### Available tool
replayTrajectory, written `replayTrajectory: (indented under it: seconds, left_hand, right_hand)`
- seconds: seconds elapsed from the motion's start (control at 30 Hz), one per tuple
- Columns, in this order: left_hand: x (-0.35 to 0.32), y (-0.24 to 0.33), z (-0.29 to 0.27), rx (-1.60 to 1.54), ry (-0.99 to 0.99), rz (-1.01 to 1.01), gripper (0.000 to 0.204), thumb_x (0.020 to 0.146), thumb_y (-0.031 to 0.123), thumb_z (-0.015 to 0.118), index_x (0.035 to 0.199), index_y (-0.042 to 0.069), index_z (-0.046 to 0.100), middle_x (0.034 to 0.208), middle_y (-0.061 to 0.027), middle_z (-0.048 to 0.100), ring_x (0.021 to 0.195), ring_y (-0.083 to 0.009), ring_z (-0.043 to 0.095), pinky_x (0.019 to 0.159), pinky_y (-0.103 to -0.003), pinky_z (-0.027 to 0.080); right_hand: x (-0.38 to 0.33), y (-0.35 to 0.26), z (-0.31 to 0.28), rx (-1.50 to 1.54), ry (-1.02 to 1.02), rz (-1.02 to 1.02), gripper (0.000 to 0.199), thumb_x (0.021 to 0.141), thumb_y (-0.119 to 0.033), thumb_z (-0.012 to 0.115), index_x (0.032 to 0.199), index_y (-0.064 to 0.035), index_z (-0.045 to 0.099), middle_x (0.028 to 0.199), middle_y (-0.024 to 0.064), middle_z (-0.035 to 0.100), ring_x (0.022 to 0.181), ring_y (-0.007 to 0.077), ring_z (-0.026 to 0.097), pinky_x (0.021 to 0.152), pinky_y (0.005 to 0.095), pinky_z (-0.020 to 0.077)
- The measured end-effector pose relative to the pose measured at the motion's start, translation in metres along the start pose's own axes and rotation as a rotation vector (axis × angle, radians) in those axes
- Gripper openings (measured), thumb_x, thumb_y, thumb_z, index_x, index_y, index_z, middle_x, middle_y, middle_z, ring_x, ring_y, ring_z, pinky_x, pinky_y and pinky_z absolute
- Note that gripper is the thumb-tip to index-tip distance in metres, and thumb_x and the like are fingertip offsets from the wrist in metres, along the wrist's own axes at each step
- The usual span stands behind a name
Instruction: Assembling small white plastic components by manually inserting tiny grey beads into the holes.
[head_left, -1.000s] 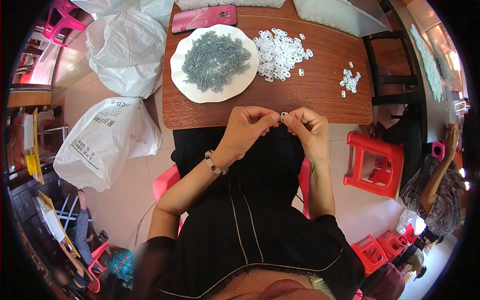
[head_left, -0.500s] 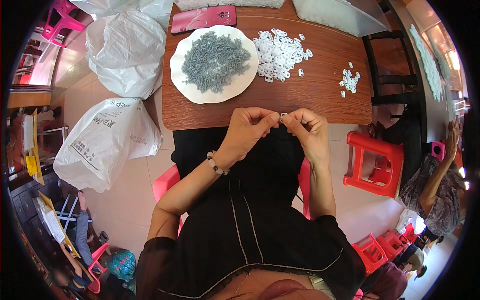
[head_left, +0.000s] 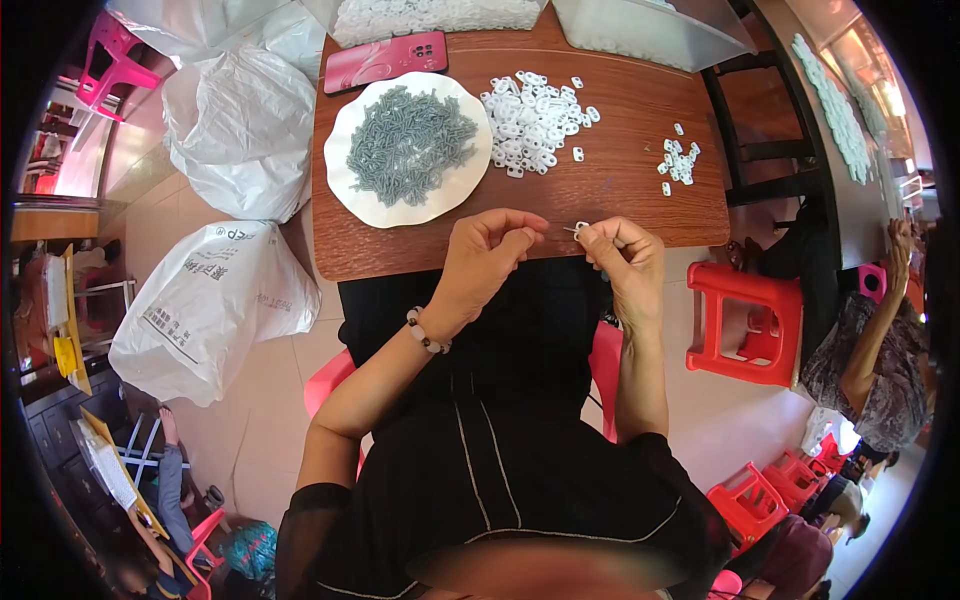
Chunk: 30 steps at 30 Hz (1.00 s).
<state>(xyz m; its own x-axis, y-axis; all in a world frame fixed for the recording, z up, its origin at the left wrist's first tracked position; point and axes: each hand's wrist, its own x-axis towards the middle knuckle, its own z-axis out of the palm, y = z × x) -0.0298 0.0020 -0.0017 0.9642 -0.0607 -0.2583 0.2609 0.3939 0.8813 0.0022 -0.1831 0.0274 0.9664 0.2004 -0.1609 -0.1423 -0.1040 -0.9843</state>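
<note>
Both hands raised just past the near edge of the wooden desk (head_left: 620, 190), close together. Right hand (head_left: 620, 262) with fingers pinched shut on a small white plastic piece (head_left: 582, 229), held up between thumb and forefinger right above the near edge. Left hand (head_left: 488, 258) with fingers curled and tips brought together toward that piece; anything between them too small to tell. A beaded bracelet (head_left: 427, 335) around the left wrist. On the desk, toward its left side, a white scalloped plate (head_left: 350, 195) heaped with small grey screws (head_left: 410, 145). Just beside the plate, near the middle, a loose pile of white plastic pieces (head_left: 535, 120); near the right edge, well apart, a smaller cluster of white pieces (head_left: 680, 162). At the far left corner, a pink phone (head_left: 385, 60) lying flat. On the floor left of the desk, two white plastic bags (head_left: 215, 300). Right of the desk, a red plastic stool (head_left: 745, 320).
</note>
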Motion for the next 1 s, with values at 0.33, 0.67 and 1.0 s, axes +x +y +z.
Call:
replayTrajectory:
  seconds: [0.33, 0.67, 1.0]
  left_hand:
    - [0.016, 0.008, 0.009, 0.774, 0.156, 0.408, 0.023, 0.082, 0.007, 0.061, 0.104, 0.001, 0.063, 0.088, -0.0114, 0.058, 0.064, -0.0194, 0.059, 0.059, -0.032, 0.047]
    - [0.069, 0.018, 0.011, 1.241, 0.208, 0.674, 0.026, 0.082, 0.013, 0.063, 0.106, 0.003, 0.060, 0.100, -0.0172, 0.056, 0.071, -0.0343, 0.061, 0.064, -0.042, 0.049]
    - [0.107, 0.030, 0.020, 1.458, 0.241, 0.530, 0.022, 0.083, 0.018, 0.063, 0.102, 0.007, 0.066, 0.096, -0.0159, 0.060, 0.077, -0.0342, 0.063, 0.067, -0.042, 0.051]
  right_hand:
    - [-0.003, 0.009, -0.013, 0.051, 0.065, -0.036, 0.014, 0.087, -0.011, 0.066, 0.077, -0.0027, 0.065, 0.064, -0.0042, 0.056, 0.058, 0.0014, 0.044, 0.054, 0.0180, 0.0319]
    - [-0.005, 0.016, -0.018, 0.091, 0.061, -0.018, 0.012, 0.088, -0.011, 0.065, 0.079, -0.0032, 0.065, 0.066, -0.0031, 0.057, 0.060, 0.0031, 0.046, 0.057, 0.0182, 0.0346]
    - [-0.004, 0.026, -0.015, 0.115, 0.031, 0.018, 0.010, 0.087, -0.011, 0.066, 0.081, -0.0025, 0.066, 0.064, -0.0031, 0.056, 0.058, 0.0024, 0.046, 0.056, 0.0180, 0.0353]
